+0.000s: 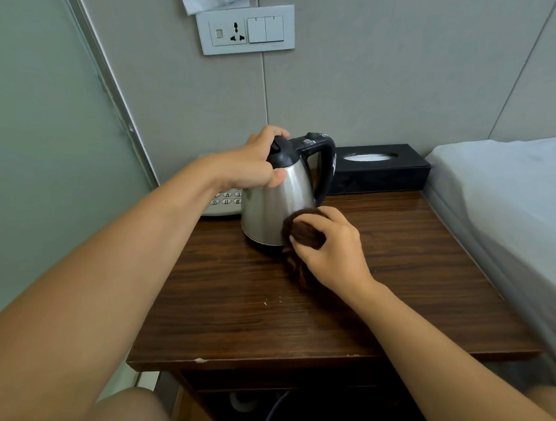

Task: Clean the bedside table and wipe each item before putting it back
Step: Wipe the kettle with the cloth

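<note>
Kettle wiping on the dark wooden bench (307, 311).

Telephone (223, 203) sits at the back left — the left hand (252, 166) curls its fingers around the lid of the steel kettle (279, 203), which stands upright mid-bench; the right hand (333, 249) pinches a brown cloth (305, 233) against its lower side. Black tissue box (377, 168) behind, bed (511, 204) at right.
</note>
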